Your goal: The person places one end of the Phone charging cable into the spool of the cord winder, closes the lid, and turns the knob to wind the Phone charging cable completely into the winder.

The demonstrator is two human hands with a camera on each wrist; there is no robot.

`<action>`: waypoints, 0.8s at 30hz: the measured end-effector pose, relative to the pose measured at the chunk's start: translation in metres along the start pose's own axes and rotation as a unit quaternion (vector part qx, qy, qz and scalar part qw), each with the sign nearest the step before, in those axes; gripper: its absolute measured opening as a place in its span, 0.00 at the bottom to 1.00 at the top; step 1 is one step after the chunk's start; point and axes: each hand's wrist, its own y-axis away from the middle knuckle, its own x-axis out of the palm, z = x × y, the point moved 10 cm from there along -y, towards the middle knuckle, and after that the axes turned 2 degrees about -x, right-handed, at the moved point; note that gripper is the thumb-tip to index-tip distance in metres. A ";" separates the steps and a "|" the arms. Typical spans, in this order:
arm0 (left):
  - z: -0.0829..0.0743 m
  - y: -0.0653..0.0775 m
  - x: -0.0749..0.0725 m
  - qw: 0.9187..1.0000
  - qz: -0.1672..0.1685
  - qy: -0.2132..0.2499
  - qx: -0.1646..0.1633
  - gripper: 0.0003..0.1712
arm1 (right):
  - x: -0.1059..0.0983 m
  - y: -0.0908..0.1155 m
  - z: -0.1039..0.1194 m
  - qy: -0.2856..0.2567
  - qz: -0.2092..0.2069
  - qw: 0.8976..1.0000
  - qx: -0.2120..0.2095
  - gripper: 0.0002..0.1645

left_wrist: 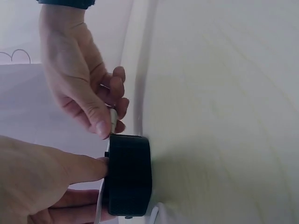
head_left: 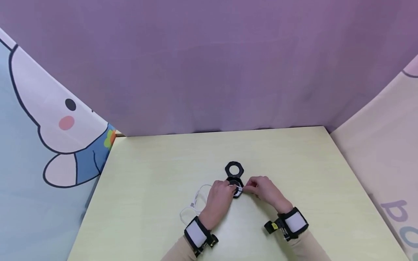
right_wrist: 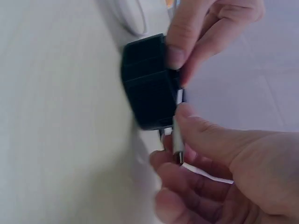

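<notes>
A black hexagonal case [head_left: 238,194] lies on the table, its lid [head_left: 227,169] with a round hole flipped back. My left hand [head_left: 219,200] holds the case at its open side, thumb and fingertips at the opening; the fingers partly hide what is inside. A white cable [head_left: 196,198] trails from under the left hand and also crosses the case opening. My right hand [head_left: 265,189] is just right of the case. In the right wrist view, its thumb and fingers pinch the cable's white plug [right_wrist: 178,140], whose metal tip shows. The plug is close beside the case wall.
The pale table [head_left: 147,163] extends around both hands. Behind it hangs a purple curtain [head_left: 209,72]. Printed cloths stand at the left [head_left: 78,127] and right [head_left: 375,152] sides. A loop of cable lies left of the left hand.
</notes>
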 end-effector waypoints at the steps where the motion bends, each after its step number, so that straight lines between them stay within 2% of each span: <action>1: 0.001 0.000 0.000 1.000 0.003 0.004 -0.001 0.02 | 0.001 -0.001 -0.001 -0.007 0.005 1.000 -0.003 0.08; 6: 0.001 -0.001 0.000 1.000 0.006 0.020 -0.002 0.02 | 0.004 -0.002 -0.003 -0.032 0.024 0.999 -0.026 0.07; 12: -0.001 -0.001 -0.001 1.000 0.006 0.015 0.003 0.05 | 0.003 -0.001 -0.012 -0.020 0.023 0.999 -0.029 0.06; 15: 0.000 0.000 -0.001 1.000 0.005 0.018 0.001 0.06 | 0.002 0.000 -0.011 0.001 0.007 1.000 -0.027 0.07; 20: 0.002 0.000 -0.002 1.000 0.009 0.026 0.000 0.08 | -0.005 0.003 0.007 0.075 -0.050 0.994 -0.058 0.09; 24: 0.002 0.000 -0.001 1.000 0.014 0.026 0.004 0.08 | -0.003 0.004 0.035 0.078 -0.074 0.985 -0.133 0.14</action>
